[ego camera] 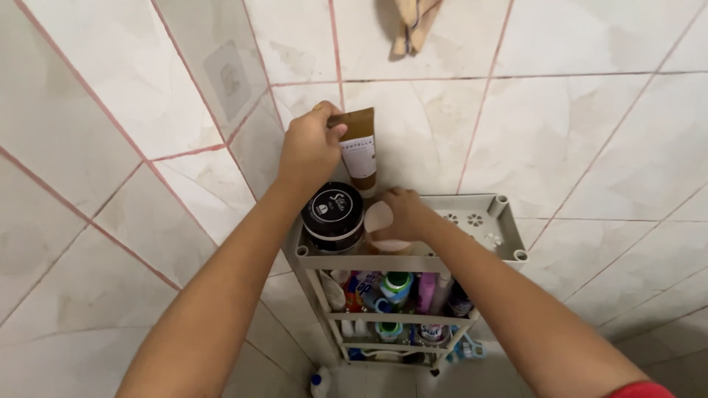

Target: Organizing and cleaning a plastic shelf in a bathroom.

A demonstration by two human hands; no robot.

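Observation:
My left hand [310, 151] grips the crimped top end of a brown and white tube [360, 151], which stands upright above the top tray of a grey plastic rack [483, 221]. My right hand [404, 215] rests on a pale pink round container [380, 221] on that tray. A black jar with a round lid [335, 214] stands at the tray's left corner, just below my left wrist.
The rack stands in a corner of white tiled walls with pink grout. Its lower shelves [391, 295] hold several bottles and tubes. A beige cloth [413, 26] hangs on the wall above. A small white bottle with a blue cap [318, 382] lies on the floor.

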